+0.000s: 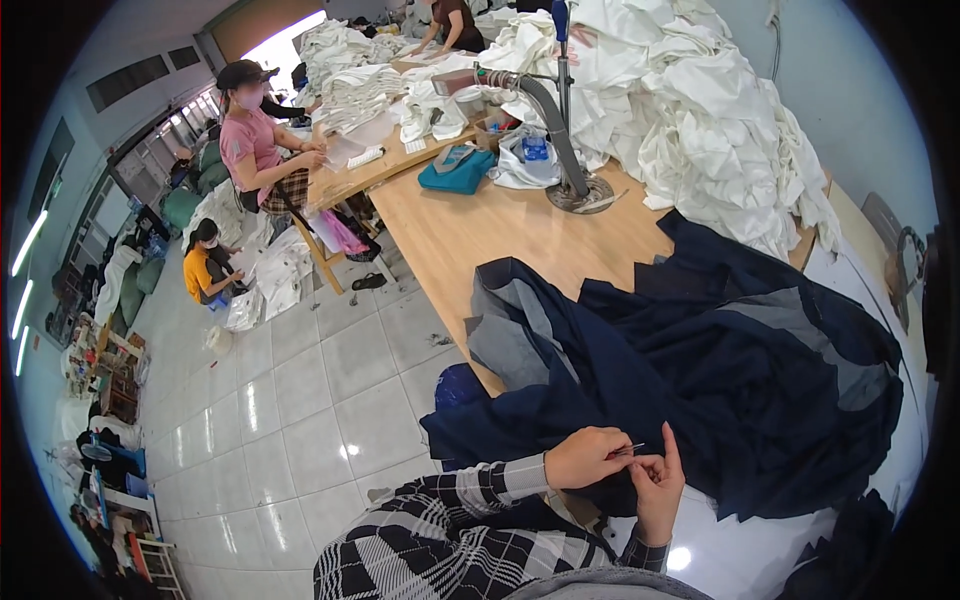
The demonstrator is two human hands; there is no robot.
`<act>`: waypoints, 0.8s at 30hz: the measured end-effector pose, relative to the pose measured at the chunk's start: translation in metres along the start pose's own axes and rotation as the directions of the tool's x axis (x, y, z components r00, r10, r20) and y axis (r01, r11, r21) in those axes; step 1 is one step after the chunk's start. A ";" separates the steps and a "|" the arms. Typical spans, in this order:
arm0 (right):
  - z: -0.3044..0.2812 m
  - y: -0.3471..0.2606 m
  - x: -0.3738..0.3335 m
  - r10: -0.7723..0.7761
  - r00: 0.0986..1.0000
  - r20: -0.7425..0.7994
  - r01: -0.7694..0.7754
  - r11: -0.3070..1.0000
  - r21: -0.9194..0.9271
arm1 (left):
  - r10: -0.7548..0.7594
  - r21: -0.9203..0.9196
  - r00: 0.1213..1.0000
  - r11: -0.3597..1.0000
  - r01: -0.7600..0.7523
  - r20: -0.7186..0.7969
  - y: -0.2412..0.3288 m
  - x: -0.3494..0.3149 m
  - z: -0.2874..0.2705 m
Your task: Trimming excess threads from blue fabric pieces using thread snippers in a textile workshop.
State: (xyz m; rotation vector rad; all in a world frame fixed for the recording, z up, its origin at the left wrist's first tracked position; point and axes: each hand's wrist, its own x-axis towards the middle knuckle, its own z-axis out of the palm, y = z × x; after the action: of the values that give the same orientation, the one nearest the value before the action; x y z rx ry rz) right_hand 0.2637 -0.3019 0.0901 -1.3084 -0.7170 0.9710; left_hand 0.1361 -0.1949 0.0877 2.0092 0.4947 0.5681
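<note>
Held out over dark navy fabric (pixel 640 340), my two hands meet at the fingertips. My left hand (pixel 588 458) is closed in a pinch on a thin shiny metal piece (pixel 628 450), too small to name exactly. Against its tip, my right hand (pixel 657 488) brings thumb and bent fingers together, with the index finger pointing up. Whatever lies between those right fingers is hidden. The navy cloth, showing grey patches, is heaped across the table on the right and hangs over its near edge.
A big heap of white cloth (pixel 690 110) covers the table's far right. A metal post (pixel 568 150) rises from a round base, near a teal bag (pixel 457 169). Co-workers, one in a pink shirt (pixel 252 140) and one in yellow (pixel 205 265), sit to the left beyond the tiled floor (pixel 300 430).
</note>
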 end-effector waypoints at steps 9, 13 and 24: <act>-0.002 -0.009 0.002 0.099 0.982 0.161 -0.112 0.991 0.071 | -0.307 -0.321 0.892 0.852 0.413 0.332 0.006 -0.002 -0.024; 0.002 -0.002 0.002 0.094 0.983 0.159 -0.103 0.993 0.050 | -0.083 -0.039 0.988 0.995 0.089 0.127 -0.003 -0.009 -0.015; 0.012 -0.002 -0.007 -0.028 1.000 0.014 0.031 0.951 -0.307 | -0.019 0.179 0.999 0.984 0.011 0.042 0.003 -0.012 -0.009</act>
State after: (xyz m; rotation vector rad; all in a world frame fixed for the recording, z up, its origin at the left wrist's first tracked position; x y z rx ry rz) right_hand 0.2505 -0.3027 0.0942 -1.5593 -0.9196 0.8651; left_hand 0.1217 -0.1967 0.0924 2.1812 0.5503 0.4835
